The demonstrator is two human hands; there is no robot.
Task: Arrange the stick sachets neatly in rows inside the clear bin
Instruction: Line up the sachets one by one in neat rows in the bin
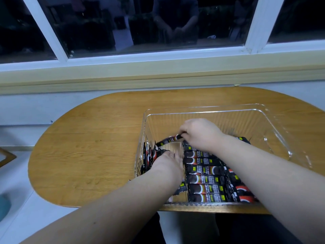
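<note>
Pinching slim glossy sachet [168,139]: right hand [200,133] | left hand [168,163]: grip cannot tell | clear ribbed bin [202,109]

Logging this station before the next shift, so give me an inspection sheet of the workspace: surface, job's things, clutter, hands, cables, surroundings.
Surface: wooden table, rounded ends, bears the clear bin.
Job's things: flat row of sachets in the bin's middle; upright sachets against its left wall; loose sachets at right.
Clutter: nothing seen.
Hands: right hand pinches one sachet; left hand reaches into the upright sachets, grip hidden.
Cables: nothing seen.
Surroundings: white-framed window behind, glass dark.
</note>
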